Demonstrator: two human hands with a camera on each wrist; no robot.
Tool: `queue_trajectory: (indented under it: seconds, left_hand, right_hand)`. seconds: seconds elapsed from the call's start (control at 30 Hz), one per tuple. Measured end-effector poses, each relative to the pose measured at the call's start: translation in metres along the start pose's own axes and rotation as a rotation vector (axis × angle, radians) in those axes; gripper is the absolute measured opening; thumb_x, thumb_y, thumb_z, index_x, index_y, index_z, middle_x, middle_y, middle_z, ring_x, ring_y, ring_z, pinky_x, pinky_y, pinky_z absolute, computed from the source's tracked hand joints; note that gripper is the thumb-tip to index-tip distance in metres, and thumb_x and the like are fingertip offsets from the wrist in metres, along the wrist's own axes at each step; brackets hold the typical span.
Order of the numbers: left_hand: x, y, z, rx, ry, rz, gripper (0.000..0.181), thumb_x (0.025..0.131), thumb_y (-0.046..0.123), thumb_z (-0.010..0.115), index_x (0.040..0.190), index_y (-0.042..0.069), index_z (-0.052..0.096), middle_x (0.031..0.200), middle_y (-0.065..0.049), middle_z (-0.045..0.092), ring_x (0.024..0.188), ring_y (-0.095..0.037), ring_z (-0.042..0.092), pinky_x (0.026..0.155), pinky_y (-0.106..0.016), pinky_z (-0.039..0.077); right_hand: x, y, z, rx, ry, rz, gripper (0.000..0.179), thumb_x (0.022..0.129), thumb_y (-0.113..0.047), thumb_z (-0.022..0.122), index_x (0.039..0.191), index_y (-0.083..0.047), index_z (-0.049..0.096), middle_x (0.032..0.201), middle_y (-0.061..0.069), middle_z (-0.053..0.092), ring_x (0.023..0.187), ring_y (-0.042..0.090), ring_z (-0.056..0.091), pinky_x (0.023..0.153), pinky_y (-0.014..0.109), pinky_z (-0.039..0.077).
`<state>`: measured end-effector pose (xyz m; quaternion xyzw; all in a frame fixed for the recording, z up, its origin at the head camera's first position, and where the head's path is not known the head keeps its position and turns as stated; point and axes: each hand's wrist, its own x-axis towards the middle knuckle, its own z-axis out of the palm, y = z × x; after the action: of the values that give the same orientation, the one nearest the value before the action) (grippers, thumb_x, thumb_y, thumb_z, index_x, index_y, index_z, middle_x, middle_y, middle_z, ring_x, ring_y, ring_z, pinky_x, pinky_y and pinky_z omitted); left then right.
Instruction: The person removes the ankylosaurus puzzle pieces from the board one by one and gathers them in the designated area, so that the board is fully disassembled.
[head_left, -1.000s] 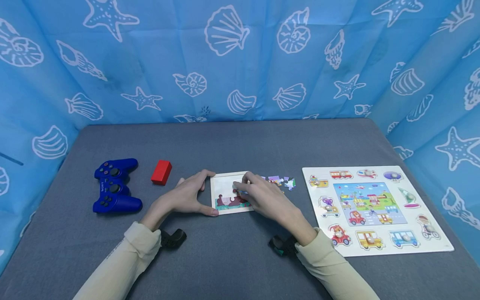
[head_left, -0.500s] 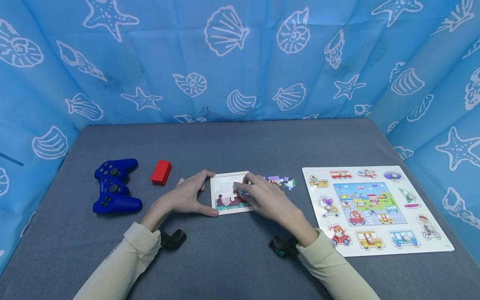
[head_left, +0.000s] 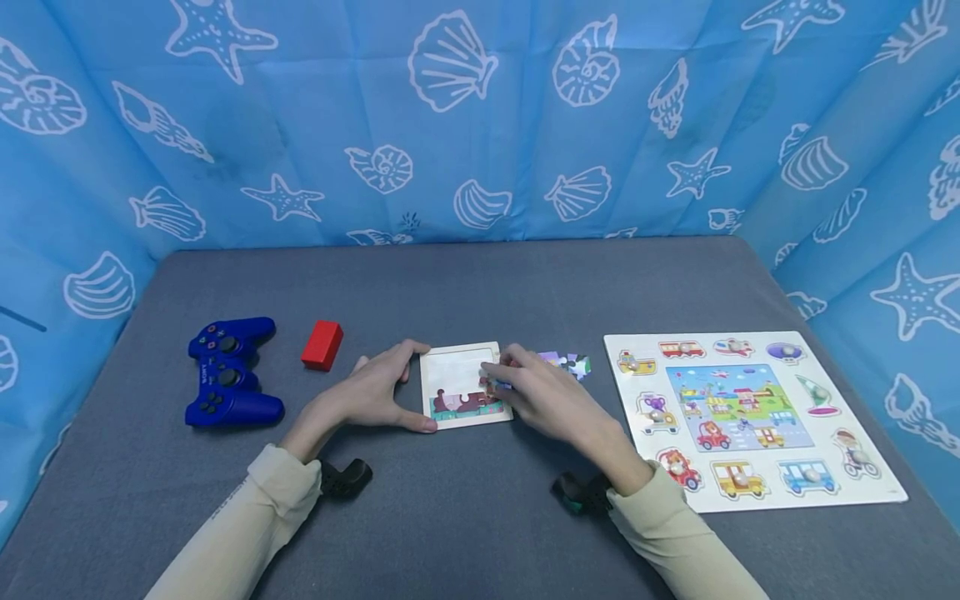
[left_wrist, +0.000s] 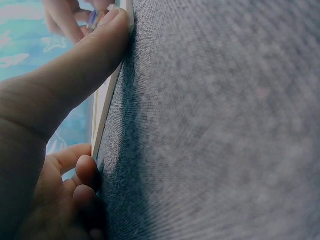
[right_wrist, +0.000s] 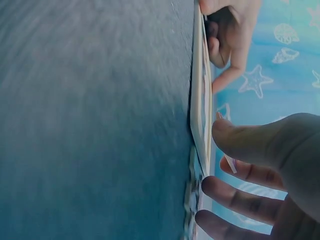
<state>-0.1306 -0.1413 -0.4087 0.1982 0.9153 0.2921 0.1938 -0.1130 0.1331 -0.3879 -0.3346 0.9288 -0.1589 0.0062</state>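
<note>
At the left of the worktop (head_left: 450,517): one blue game controller (head_left: 228,375); then one red block (head_left: 322,345). Next, your left hand (head_left: 378,390), grasping the left side of one wooden tray (head_left: 457,367); slackening could let it slide. Tray, centre, between your hands: joined pieces (head_left: 468,404) along its lower part, which a careless push might lift. At the tray's right edge: your right hand (head_left: 547,393), grip pinching one puzzle piece (right_wrist: 231,164); a loose pinch may drop it, a wrong turn jam its tabs. Just beside: loose pieces (head_left: 576,364), liable to scatter if brushed. Far right: one picture board (head_left: 633,342), overlapped by your right sleeve (head_left: 667,533), which could drag it.
</note>
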Motion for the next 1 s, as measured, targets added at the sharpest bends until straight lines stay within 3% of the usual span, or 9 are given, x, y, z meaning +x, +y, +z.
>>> queue_trajectory:
  seconds: [0.4, 0.7, 1.0]
  left_hand:
    - [0.0, 0.001, 0.001, -0.001, -0.005, -0.008, 0.102, 0.07, 0.052, 0.091, 0.149, 0.014, 0.04, 0.102, -0.003, 0.051, 0.098, -0.016, 0.047, 0.079, -0.039, 0.024]
    - [0.001, -0.001, 0.001, 0.004, -0.003, -0.004, 0.102, 0.07, 0.053, 0.09, 0.15, 0.015, 0.04, 0.103, -0.003, 0.051, 0.098, -0.015, 0.047, 0.079, -0.039, 0.024]
    - [0.002, -0.002, 0.001, 0.0, -0.01, -0.009, 0.102, 0.07, 0.054, 0.09, 0.15, 0.015, 0.039, 0.104, -0.003, 0.051, 0.1, -0.016, 0.047, 0.08, -0.039, 0.024]
  right_hand:
    - [-0.03, 0.032, -0.021, -0.006, -0.004, 0.102, 0.041, 0.094, -0.008, 0.072, 0.135, -0.01, 0.067, 0.115, 0.008, 0.065, 0.087, 0.015, 0.058, 0.073, 0.034, 0.048]
    - [-0.055, 0.051, -0.033, -0.025, 0.01, 0.139, 0.035, 0.095, -0.007, 0.071, 0.13, -0.008, 0.07, 0.115, 0.009, 0.066, 0.09, 0.02, 0.062, 0.076, 0.04, 0.05]
    - [-0.068, 0.059, -0.034, -0.041, -0.014, 0.187, 0.039, 0.095, -0.007, 0.07, 0.134, -0.009, 0.067, 0.116, 0.008, 0.064, 0.092, 0.018, 0.06, 0.072, 0.035, 0.047]
